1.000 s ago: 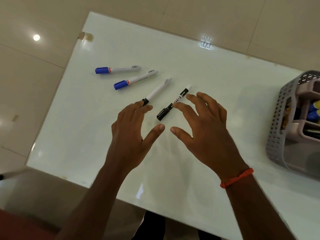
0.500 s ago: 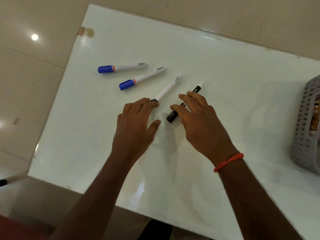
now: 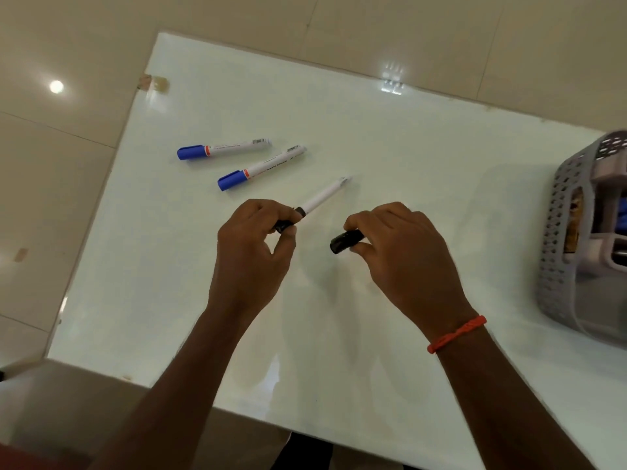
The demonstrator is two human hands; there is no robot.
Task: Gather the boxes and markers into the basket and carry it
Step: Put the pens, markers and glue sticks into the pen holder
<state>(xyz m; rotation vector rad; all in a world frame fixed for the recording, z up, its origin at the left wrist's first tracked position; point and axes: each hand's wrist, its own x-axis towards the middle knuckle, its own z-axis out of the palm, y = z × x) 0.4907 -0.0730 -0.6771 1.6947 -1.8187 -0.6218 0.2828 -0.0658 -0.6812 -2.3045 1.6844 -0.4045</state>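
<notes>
Both hands have closed since half a second ago, when their fingers lay flat over the two black-capped markers. At centre frame the left hand [image 3: 251,256] now pinches the black cap end of a white-barrelled marker [image 3: 322,198] between thumb and curled fingers. Its barrel points toward the upper right, and I cannot tell whether the far tip is clear of the table [image 3: 390,147]. Just right of centre, the right hand [image 3: 403,256] has its fingers curled round the second black-capped marker [image 3: 345,241]. Only the black cap shows at the left of the fist, and the rest is hidden. An orange wristband [image 3: 456,334] circles the right wrist.

Further out, toward the upper left, the upper blue-capped marker [image 3: 224,149] and the lower blue-capped marker [image 3: 261,167] lie on the white table. They are near each other with caps to the left, well apart from both hands. At the right edge stands the grey perforated basket [image 3: 559,232], partly cut off, with a pale box [image 3: 610,171] and a patch of blue inside. Beige floor tiles [image 3: 84,62] surround the table.
</notes>
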